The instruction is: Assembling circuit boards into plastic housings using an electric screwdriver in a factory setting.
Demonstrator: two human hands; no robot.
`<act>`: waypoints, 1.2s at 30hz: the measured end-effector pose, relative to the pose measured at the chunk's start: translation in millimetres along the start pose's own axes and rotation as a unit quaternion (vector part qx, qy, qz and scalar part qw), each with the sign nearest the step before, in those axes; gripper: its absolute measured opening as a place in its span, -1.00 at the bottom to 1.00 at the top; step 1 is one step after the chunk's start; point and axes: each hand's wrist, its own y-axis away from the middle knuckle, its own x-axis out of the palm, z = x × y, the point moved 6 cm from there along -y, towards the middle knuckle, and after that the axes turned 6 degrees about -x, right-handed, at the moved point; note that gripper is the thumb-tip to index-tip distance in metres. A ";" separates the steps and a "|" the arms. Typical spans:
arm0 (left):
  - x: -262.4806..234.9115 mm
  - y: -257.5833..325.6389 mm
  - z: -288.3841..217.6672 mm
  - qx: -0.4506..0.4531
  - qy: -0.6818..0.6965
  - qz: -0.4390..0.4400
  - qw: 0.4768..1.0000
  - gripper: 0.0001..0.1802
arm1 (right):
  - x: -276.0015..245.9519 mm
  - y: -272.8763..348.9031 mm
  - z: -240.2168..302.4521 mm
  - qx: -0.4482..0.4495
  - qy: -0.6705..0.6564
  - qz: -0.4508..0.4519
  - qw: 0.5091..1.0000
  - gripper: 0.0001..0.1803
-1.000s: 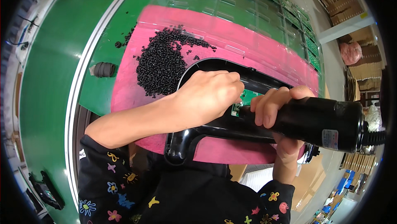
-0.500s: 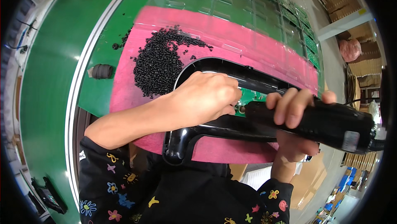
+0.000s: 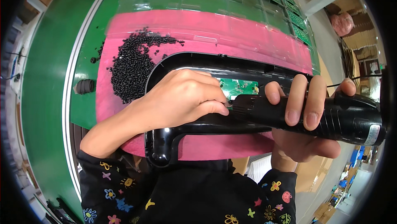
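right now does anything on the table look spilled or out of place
Mildly, yes: some loose black screws, apparently, lie past the left edge of the pink mat on the green tabletop, apart from the main screw heap, so they look strayed. Nothing else stands out.

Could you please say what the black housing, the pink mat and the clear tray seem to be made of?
The black housing looks like glossy moulded plastic, from its sharp highlights. The pink mat may be foam or felt; its matte surface leaves that open. The clear tray is probably shiny plastic: pink shows through.
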 end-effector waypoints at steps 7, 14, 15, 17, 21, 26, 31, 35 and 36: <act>7.6 -0.4 -2.1 0.001 -0.029 0.053 0.998 -0.73 | 4.2 -2.2 0.9 0.001 -0.009 0.058 0.998 -0.18; 3.9 -3.1 -3.2 0.007 -0.117 0.015 0.993 -0.62 | -37.2 -1.0 17.9 0.016 0.115 -0.073 0.991 -0.49; 4.6 -2.6 -2.2 0.005 -0.124 0.021 0.992 -0.63 | -41.3 -1.8 15.7 0.032 0.126 -0.075 0.989 -0.51; 4.9 -1.8 -2.5 0.004 -0.124 0.029 0.992 -0.64 | -46.7 -3.1 10.4 0.047 0.158 -0.090 0.982 -0.52; 5.5 -0.5 -2.4 -0.001 -0.130 0.037 0.991 -0.66 | -44.9 -4.0 7.4 0.058 0.196 -0.085 0.975 -0.50; 6.6 0.1 -3.8 -0.002 -0.134 0.038 0.990 -0.68 | -45.9 -2.6 1.0 0.074 0.179 -0.059 0.979 -0.50; 7.6 0.7 -4.1 0.005 -0.136 0.040 0.990 -0.71 | -45.4 -4.3 -3.2 0.088 0.098 0.006 0.991 -0.50; 8.2 1.8 -6.1 0.006 -0.138 0.042 0.989 -0.72 | -45.9 -10.4 -11.1 0.079 0.006 0.142 0.987 -0.50; 7.8 1.9 -6.2 0.004 -0.137 0.043 0.990 -0.73 | -48.2 -11.9 -12.6 0.079 0.006 0.144 0.986 -0.50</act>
